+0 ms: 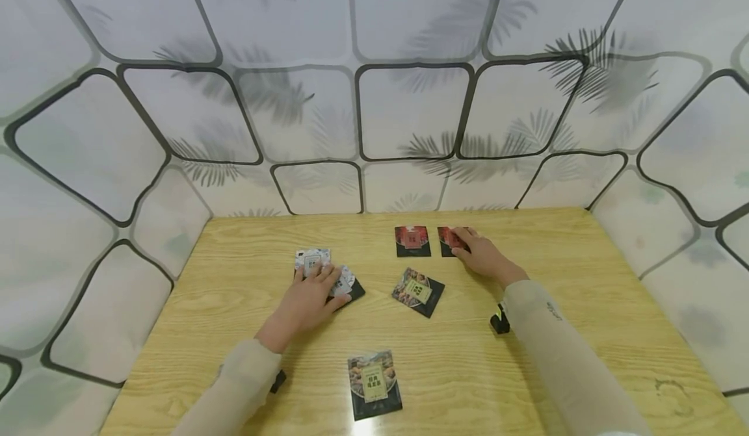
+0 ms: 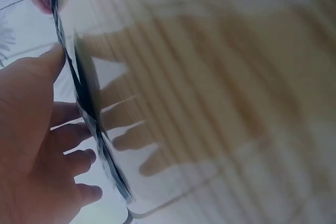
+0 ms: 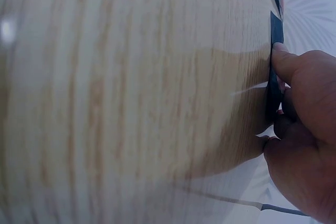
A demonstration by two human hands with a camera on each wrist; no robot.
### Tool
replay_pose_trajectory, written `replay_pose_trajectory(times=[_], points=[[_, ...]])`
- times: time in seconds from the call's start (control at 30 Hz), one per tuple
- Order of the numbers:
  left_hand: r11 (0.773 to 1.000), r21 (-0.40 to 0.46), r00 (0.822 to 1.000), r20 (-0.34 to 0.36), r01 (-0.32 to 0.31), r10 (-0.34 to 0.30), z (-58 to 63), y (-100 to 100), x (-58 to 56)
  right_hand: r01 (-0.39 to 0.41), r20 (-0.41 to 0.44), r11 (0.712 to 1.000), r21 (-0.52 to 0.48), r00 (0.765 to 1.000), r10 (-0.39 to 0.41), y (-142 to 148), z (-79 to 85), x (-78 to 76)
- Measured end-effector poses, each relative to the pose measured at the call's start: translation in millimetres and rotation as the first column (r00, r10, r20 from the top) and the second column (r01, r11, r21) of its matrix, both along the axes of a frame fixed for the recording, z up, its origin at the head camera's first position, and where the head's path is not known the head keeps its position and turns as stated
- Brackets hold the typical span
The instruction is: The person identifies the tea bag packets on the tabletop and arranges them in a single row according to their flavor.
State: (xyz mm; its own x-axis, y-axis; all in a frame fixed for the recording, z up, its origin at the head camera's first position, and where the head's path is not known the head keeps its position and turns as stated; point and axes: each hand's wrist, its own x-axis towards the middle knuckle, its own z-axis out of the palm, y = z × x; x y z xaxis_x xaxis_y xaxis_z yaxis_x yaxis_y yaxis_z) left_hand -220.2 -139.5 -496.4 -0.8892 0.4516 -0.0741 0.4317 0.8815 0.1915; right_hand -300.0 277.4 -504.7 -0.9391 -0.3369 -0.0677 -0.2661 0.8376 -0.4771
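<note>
In the head view my left hand [image 1: 310,299] rests with fingers spread over two overlapping white-and-black packets. The back white-and-black packet [image 1: 313,254] lies partly under the fingertips; the front white-and-black packet [image 1: 354,286] is turned askew, with the thumb by its near edge. At the back right my right hand [image 1: 486,254] holds a red-and-black packet [image 1: 446,241] flat on the table, thumb at its near side and fingers toward its far side. In the right wrist view the thumb touches the dark packet edge [image 3: 274,72]. A second red-and-black packet [image 1: 412,241] lies just left of it.
A packet with a yellow-green label [image 1: 418,292] lies tilted in the middle of the wooden table [image 1: 468,371]. Another yellow-labelled packet [image 1: 374,384] lies near the front. Patterned white fabric walls [image 1: 409,111] enclose the table at the back and sides.
</note>
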Motion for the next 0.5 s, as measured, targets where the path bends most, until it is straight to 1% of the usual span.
replay_pose_trajectory(times=[0.07, 0.17, 0.33, 0.5], points=[[1.000, 0.006, 1.000, 0.019, 0.010, -0.010, -1.4, 1.5, -0.9, 0.000, 0.000, 1.000, 0.002, 1.000, 0.000, -0.1, -1.0, 0.2], [1.000, 0.007, 0.999, 0.027, 0.027, -0.027, -2.5, 3.4, -2.1, 0.004, 0.004, 1.000, 0.007, 1.000, -0.004, -0.1, -1.6, 0.3], [0.999, 0.003, 0.998, 0.012, 0.055, -0.055, -2.1, 7.8, -3.2, 0.011, 0.013, 1.000, 0.009, 1.000, -0.011, 0.1, -1.1, 0.2], [0.995, 0.038, 0.996, 0.002, 0.088, -0.088, -1.4, 13.0, -4.8, 0.013, 0.014, 1.000, 0.009, 1.000, -0.013, 0.1, -1.4, -0.3]])
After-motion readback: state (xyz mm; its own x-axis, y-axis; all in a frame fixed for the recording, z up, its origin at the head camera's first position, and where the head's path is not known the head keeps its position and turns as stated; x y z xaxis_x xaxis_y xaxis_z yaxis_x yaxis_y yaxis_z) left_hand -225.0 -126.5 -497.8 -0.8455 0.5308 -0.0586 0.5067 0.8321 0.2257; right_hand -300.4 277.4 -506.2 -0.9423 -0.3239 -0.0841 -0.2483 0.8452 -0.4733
